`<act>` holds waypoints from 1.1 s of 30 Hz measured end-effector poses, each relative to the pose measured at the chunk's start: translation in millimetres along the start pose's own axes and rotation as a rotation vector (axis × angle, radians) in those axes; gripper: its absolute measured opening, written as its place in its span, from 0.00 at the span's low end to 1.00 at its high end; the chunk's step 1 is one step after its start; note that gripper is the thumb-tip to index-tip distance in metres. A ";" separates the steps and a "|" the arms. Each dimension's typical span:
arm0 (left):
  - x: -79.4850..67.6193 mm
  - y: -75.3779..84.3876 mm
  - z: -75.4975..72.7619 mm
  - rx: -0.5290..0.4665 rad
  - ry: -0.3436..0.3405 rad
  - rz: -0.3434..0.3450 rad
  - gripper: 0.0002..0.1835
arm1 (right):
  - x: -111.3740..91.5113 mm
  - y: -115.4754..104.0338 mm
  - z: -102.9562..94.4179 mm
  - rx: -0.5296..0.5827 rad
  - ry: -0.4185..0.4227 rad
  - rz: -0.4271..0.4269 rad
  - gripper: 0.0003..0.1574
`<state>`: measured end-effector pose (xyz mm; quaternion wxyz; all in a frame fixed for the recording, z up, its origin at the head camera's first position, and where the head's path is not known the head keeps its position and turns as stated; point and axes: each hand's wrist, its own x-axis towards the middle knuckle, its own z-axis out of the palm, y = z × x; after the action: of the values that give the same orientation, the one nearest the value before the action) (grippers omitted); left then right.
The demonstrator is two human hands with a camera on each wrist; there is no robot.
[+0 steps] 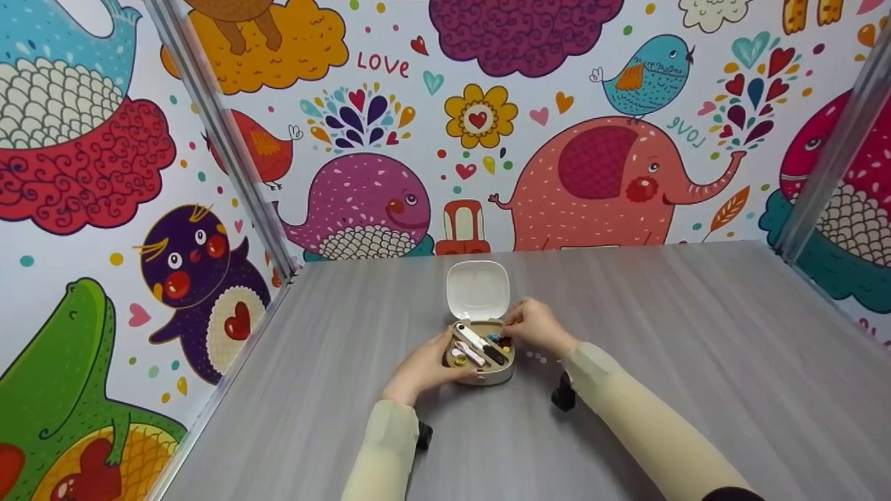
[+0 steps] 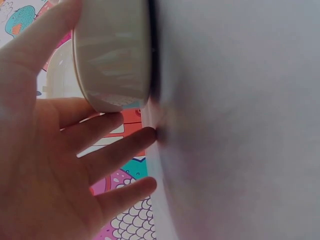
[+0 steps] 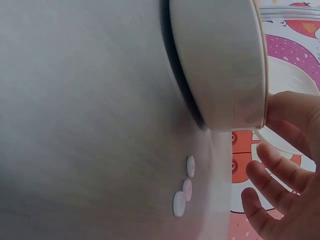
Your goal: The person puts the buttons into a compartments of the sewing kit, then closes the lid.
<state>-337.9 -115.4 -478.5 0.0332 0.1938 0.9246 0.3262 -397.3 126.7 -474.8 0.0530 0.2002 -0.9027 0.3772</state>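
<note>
A small white box (image 1: 491, 378) sits on the table, its lid (image 1: 478, 289) raised at the back. Inside lie a white and black tool (image 1: 480, 339), a pinkish stick-like piece (image 1: 471, 353), a yellow round item (image 1: 461, 360) and small coloured pieces (image 1: 495, 338). My left hand (image 1: 421, 365) holds the box's left side between thumb and fingers; its other fingers (image 2: 120, 152) spread along the wall. Over the right rim, my right hand (image 1: 539, 327) reaches in with thumb and index finger. Their tips are hidden in the right wrist view, so I cannot tell whether they pinch something.
Three small flat discs like buttons, two whitish (image 3: 179, 204) and one pink (image 3: 187, 190), lie in a row on the grey table (image 1: 661, 334) right of the box. Printed wall panels (image 1: 390, 202) stand behind and at the left.
</note>
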 end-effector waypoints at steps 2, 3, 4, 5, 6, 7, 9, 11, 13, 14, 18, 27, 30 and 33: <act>-0.2 0.3 -0.1 0.005 0.000 -0.004 0.55 | 0.0 -0.1 0.2 0.004 0.000 0.002 0.03; -0.2 0.3 -0.1 0.007 0.001 -0.005 0.55 | -0.1 0.0 0.2 0.002 0.001 0.001 0.03; -0.2 0.3 0.1 0.008 0.003 -0.006 0.55 | -0.2 0.2 0.3 0.003 0.002 0.001 0.03; -0.2 0.3 0.4 0.008 0.005 -0.007 0.55 | -0.3 0.5 0.5 0.002 0.003 -0.004 0.03; -0.3 0.4 0.7 0.006 0.007 -0.007 0.55 | -0.6 0.5 0.3 0.002 0.003 -0.007 0.03; -0.2 0.4 1.1 0.004 0.007 -0.006 0.55 | -1.1 0.4 0.3 -0.004 0.009 -0.015 0.03; 0.6 0.7 1.3 -0.001 0.008 0.002 0.55 | -1.7 0.1 -0.3 -0.012 0.020 -0.028 0.03; 1.2 0.9 1.6 -0.009 0.005 0.008 0.55 | -2.2 0.2 -0.4 -0.022 0.031 -0.049 0.04; 1.6 1.0 1.7 -0.014 0.002 0.015 0.55 | -2.5 -0.4 -0.1 -0.037 0.041 -0.066 0.04; 1.5 1.1 1.7 -0.013 0.002 0.015 0.55 | -2.6 -0.7 0.0 -0.037 0.044 -0.069 0.04; 0.7 1.6 1.5 -0.013 0.000 0.006 0.55 | -2.5 -1.7 0.7 -0.036 0.050 -0.072 0.03; 0.0 1.5 1.6 -0.014 -0.001 -0.005 0.55 | -3.3 0.4 1.2 0.026 0.054 -0.021 0.03; 0.0 0.8 1.3 -0.018 0.004 0.000 0.55 | -4.4 1.5 -1.4 0.086 0.050 0.022 0.03; -0.7 -0.3 0.7 -0.020 0.005 -0.005 0.56 | -5.5 5.1 -5.1 0.137 0.061 0.061 0.03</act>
<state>-337.3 -115.5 -479.3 0.0336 0.1901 0.9219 0.3358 -394.6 135.2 -475.9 0.0549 0.1643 -0.8783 0.4456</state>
